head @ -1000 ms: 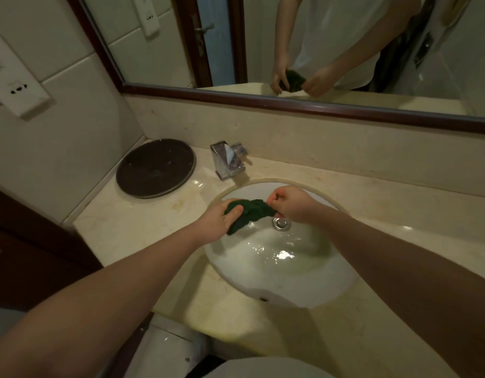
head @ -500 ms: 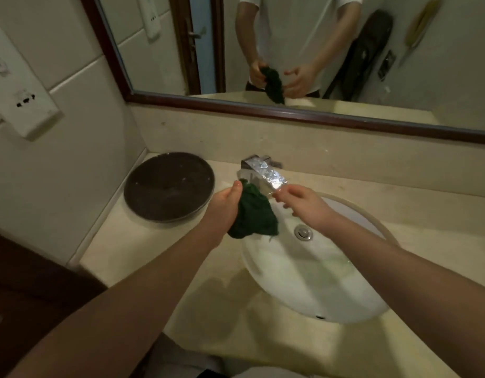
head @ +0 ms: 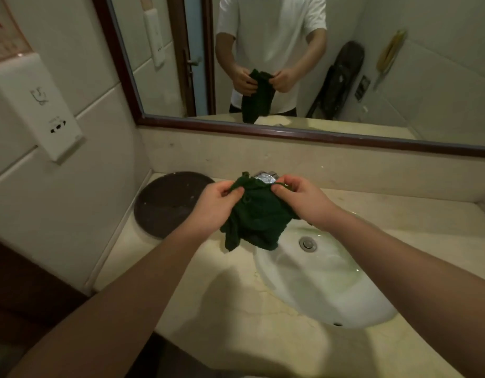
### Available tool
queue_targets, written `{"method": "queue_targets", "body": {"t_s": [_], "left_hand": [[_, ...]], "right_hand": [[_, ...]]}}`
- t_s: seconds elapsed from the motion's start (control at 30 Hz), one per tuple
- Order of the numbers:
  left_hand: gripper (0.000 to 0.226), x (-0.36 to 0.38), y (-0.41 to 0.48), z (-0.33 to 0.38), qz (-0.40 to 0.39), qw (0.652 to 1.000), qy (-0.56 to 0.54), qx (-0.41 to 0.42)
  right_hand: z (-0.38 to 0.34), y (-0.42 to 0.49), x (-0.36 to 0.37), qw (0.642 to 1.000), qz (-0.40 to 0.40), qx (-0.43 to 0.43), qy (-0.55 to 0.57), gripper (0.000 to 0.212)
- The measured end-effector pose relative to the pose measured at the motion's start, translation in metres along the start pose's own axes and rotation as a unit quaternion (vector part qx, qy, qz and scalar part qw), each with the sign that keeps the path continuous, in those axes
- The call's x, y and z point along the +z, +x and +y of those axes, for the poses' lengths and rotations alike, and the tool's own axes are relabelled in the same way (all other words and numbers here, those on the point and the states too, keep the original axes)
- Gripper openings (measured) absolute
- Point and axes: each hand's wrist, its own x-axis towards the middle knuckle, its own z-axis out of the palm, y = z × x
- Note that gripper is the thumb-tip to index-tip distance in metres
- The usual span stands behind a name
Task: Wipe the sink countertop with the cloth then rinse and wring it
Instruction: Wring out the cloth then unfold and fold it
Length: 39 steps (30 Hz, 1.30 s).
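Note:
A dark green cloth (head: pixel 256 216) hangs in the air above the left rim of the white sink (head: pixel 325 285). My left hand (head: pixel 214 205) pinches its upper left edge and my right hand (head: pixel 301 197) pinches its upper right edge, so the cloth is spread between them. The chrome faucet (head: pixel 265 177) sits just behind the cloth and is mostly hidden by it. The beige marble countertop (head: pixel 208 290) lies around the sink. The drain (head: pixel 307 243) shows in the basin.
A round dark tray (head: pixel 167 203) lies on the counter at the left, against the wall. A framed mirror (head: pixel 372 77) spans the back wall above a marble backsplash. A white wall box with a socket (head: pixel 42 105) hangs at the left.
The cloth was bunched and twisted in the basin, then lifted up in my left hand alone. Now both hands hold its top edge and it hangs opened out in front of the faucet.

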Motion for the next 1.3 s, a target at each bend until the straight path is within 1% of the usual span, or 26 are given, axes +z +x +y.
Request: {"method": "queue_targets", "body": {"t_s": [0.07,0.13,0.2,0.27,0.33,0.4,0.47,0.57,0.63,0.73,0.8,0.9,1.0,1.07,1.13,1.2,1.3], "left_hand": [[0.016,-0.009,-0.001,0.006,0.027,1.000,0.008,0.008],[0.021,-0.014,-0.001,0.012,0.063,0.998,0.014,0.021],[0.019,-0.016,-0.001,0.015,0.062,0.997,0.028,0.034],[0.012,-0.021,-0.002,0.014,0.052,0.998,0.019,0.041],[0.004,-0.026,-0.004,0.012,0.052,0.998,0.007,0.034],[0.007,-0.031,-0.005,0.012,0.059,0.998,0.003,0.037],[0.011,-0.036,-0.003,0.014,0.073,0.996,0.011,0.041],[0.012,-0.045,0.000,0.018,0.084,0.996,0.016,0.035],[0.011,-0.053,0.002,0.020,0.091,0.995,0.011,0.033],[0.009,-0.063,0.003,0.019,0.084,0.996,0.017,0.034],[0.012,-0.067,0.003,0.017,0.070,0.997,0.024,0.032],[0.018,-0.072,0.007,0.016,0.067,0.997,0.037,0.019],[0.020,-0.079,0.013,0.015,0.077,0.996,0.040,-0.004],[0.023,-0.084,0.017,0.014,0.083,0.996,0.036,-0.017],[0.032,-0.087,0.023,0.015,0.090,0.996,0.010,-0.021],[0.040,-0.088,0.029,0.020,0.100,0.995,-0.016,-0.011],[0.043,-0.091,0.034,0.030,0.106,0.993,-0.042,0.008]], "right_hand": [[-0.003,0.000,0.000,0.998,-0.004,-0.004,-0.066,0.019],[-0.004,-0.002,0.000,0.994,-0.010,-0.005,-0.112,0.021],[-0.006,-0.003,0.000,0.994,-0.009,-0.002,-0.112,0.020],[-0.009,-0.003,0.001,0.994,0.000,-0.008,-0.105,0.015],[-0.015,-0.003,0.004,0.995,0.008,-0.016,-0.102,0.015],[-0.022,-0.003,0.007,0.994,0.008,-0.024,-0.102,0.020],[-0.028,-0.004,0.010,0.990,-0.004,-0.034,-0.135,0.023],[-0.032,-0.002,0.012,0.982,-0.034,-0.035,-0.182,0.026],[-0.031,0.000,0.012,0.981,-0.054,-0.025,-0.182,0.022],[-0.029,0.003,0.010,0.984,-0.058,-0.009,-0.170,0.009],[-0.029,0.006,0.009,0.981,-0.056,-0.001,-0.184,0.009],[-0.030,0.013,0.009,0.974,-0.041,0.016,-0.220,0.012],[-0.033,0.023,0.008,0.967,-0.008,0.013,-0.254,0.011],[-0.035,0.031,0.007,0.965,0.025,0.002,-0.260,0.012],[-0.038,0.038,0.006,0.962,0.048,-0.012,-0.268,0.012],[-0.045,0.044,0.006,0.958,0.063,-0.031,-0.277,0.009],[-0.053,0.047,0.004,0.956,0.106,-0.073,-0.265,0.005]]}}
